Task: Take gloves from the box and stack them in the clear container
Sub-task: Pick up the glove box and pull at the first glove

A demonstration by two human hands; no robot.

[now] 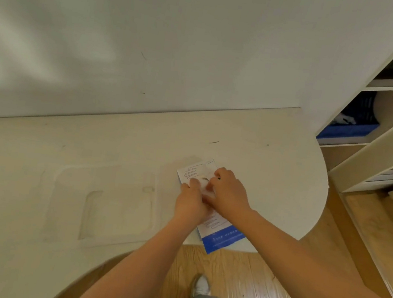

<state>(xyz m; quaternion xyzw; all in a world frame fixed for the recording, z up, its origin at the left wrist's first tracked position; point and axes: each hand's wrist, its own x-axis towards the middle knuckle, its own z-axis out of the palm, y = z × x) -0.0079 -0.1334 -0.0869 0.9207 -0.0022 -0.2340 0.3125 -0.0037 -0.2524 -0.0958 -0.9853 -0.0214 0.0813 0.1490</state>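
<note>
The glove box [221, 237], white with a blue end and line drawings of hands, lies flat near the table's right front edge. Both my hands are on top of it at its oval opening. My right hand [229, 193] has its fingers curled and pinches a thin translucent glove [206, 192] coming out of the opening. My left hand [189, 203] sits close beside it, fingers curled onto the same glove. The clear container [103, 201], a shallow see-through tray, stands on the table to the left of the box and looks empty.
The white table [275, 171] has a rounded right end and a curved cut-out at the front, and it meets a white wall behind. Open shelves [369, 121] with a blue bin stand at the right. Wooden floor, my leg and shoe show below.
</note>
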